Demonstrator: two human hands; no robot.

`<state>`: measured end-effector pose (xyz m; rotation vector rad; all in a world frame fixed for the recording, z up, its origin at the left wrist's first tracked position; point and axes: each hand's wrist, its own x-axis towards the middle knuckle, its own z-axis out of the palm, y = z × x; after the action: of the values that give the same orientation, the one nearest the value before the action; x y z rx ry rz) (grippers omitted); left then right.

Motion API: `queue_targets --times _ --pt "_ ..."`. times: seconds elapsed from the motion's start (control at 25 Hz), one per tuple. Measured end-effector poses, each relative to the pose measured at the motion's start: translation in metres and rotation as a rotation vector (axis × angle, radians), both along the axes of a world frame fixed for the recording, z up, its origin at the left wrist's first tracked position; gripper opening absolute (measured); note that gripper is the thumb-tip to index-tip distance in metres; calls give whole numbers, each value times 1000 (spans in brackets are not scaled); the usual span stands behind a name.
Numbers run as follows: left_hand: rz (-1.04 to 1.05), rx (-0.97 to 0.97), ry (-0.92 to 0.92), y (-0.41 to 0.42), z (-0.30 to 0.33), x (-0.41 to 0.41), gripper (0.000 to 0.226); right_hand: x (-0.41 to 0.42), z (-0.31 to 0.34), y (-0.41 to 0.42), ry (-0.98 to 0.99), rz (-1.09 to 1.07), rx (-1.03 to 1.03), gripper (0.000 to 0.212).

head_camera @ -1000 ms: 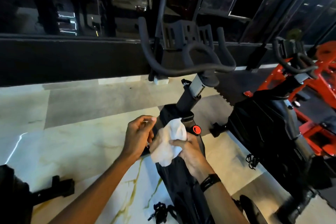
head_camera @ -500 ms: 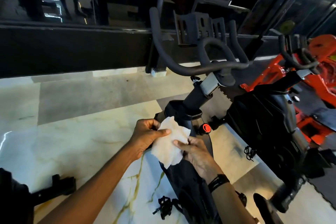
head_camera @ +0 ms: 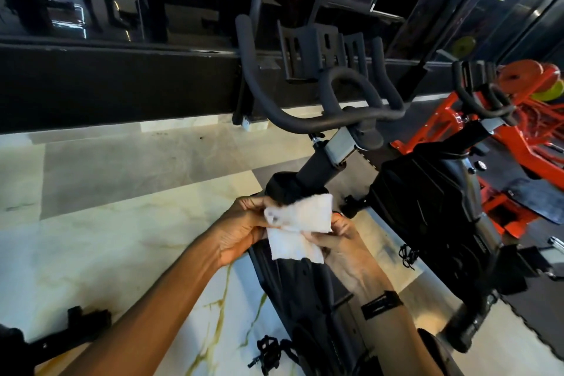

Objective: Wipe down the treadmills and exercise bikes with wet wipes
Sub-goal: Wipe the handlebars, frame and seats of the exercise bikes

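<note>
While both hands work a wipe over the near bike, notes run from biggest thing to smallest.

Floor (head_camera: 100,192): pale marble with yellow veins, running far to a dark glass wall; black rubber mat to the right.

Near bike (head_camera: 305,299): black frame running from bottom centre up toward the far wall. Heavy and rigid by the look, so it should take firm rubbing without shifting.

Second bike (head_camera: 427,207): black, just right of the near one, its own bars further right. No wipe on it now.

Orange frame (head_camera: 525,143): far right, behind the second bike; what kind of machine, cannot tell.

Handlebar (head_camera: 320,119): black looped bars, far of the hands. Padded look; probably grippy, so the wipe may drag there.

Post (head_camera: 317,165): slanted stem under the bars, grey clamp near its top.

Left hand (head_camera: 244,229): fingers curled, pinching the wipe's left edge near the base of the post.

Right hand (head_camera: 341,241): fingers pinching the wipe's right lower edge; dark band on the wrist.

Wipe (head_camera: 299,229): white, limp, folded over itself, held between the hands above the frame, top edge against the post collar. Judged light, soft, damp, easy to tear; best bunched in the palm rather than held by a corner.

Pedal (head_camera: 268,348): black, strapped, near bottom, left of the frame.
</note>
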<state>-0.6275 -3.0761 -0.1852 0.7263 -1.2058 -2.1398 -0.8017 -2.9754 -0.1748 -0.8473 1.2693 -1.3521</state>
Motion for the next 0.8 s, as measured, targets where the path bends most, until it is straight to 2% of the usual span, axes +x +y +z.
queue_targets --times 0.04,0.08,0.16,0.24,0.36,0.44,0.52,0.64,0.72,0.8 --pt "-13 -52 8 -2 3 -1 43 0 6 -1 40 18 -62 10" --pt "-30 -103 -2 -3 5 -2 50 -2 7 -2 80 22 -114 8" --pt "-48 -164 -15 -4 7 -7 54 -7 6 -4 99 13 -157 22" --pt "-56 -191 -34 -4 6 -9 53 -8 5 -3 88 31 -169 24" --pt "-61 -203 -68 -7 3 -9 51 -12 9 2 -34 9 -110 7" --pt "-53 -241 -98 -11 4 -9 49 -20 10 0 -198 -23 -24 15" --pt "-26 -297 -140 -19 6 -8 49 -20 12 -7 -252 -54 67 25" --pt "-47 -397 -169 -32 13 -8 51 -10 12 -25 39 -6 99 39" --pt "-68 -431 -178 -43 17 -8 52 -3 16 -40 262 24 51 27" --pt "-44 -441 -182 -58 25 -8 48 -3 26 -63 346 9 -3 14"
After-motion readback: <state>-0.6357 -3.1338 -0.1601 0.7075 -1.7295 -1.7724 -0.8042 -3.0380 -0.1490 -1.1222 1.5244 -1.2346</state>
